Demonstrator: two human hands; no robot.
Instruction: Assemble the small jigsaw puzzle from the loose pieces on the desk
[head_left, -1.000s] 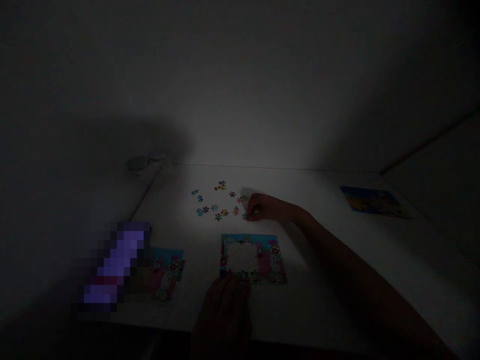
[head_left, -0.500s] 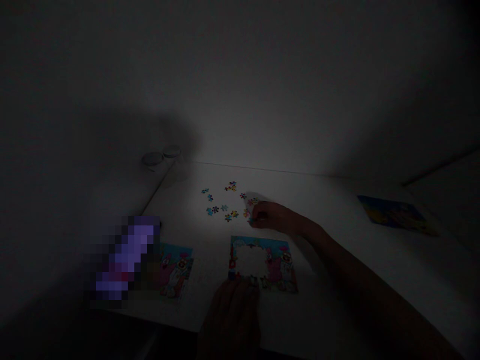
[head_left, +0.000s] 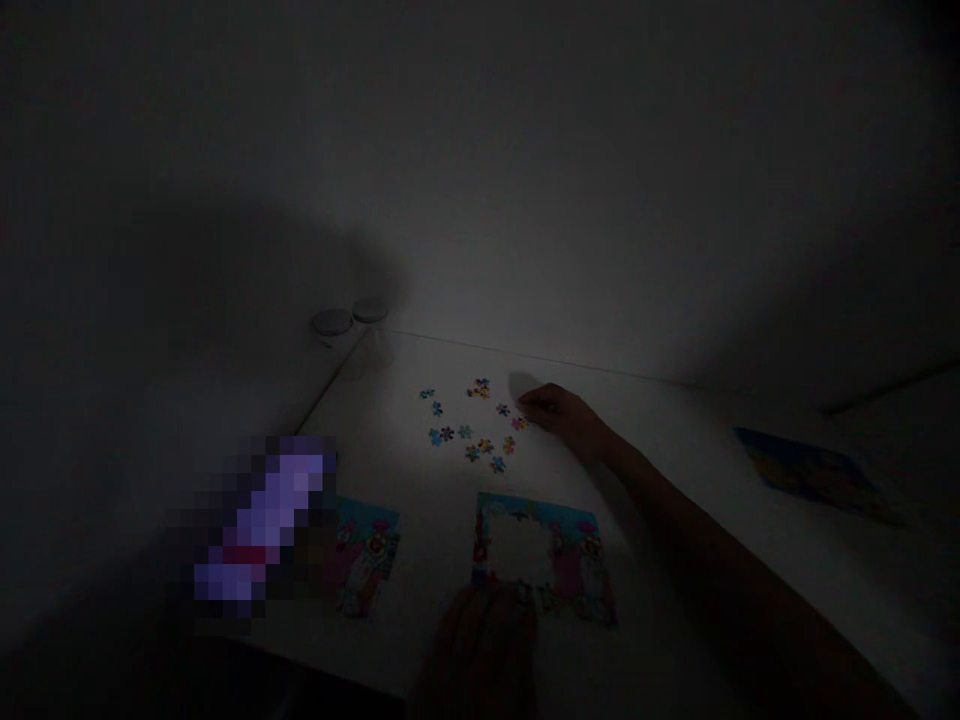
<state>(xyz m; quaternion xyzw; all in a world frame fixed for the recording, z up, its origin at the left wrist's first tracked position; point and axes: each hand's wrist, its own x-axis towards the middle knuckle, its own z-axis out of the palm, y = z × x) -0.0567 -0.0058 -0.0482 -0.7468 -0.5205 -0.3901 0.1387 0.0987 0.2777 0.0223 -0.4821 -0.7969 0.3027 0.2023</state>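
R hand [head_left: 562, 417] shifted, white tbl [head_left: 390, 420], dim rm [head_left: 480, 200]

Multicoloured cardboard jigsaw pieces [head_left: 465, 431] are recorded as matt, the white tabletop [head_left: 660, 440] as smooth, and the two far-left cylindrical jars [head_left: 373, 345] as clear glass.

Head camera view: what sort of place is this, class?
Probably a room in a home, though it is too dim to be sure. A white table stands against a pale wall, holding scattered jigsaw pieces and a part-built jigsaw, with two lidded jars at its far corner.
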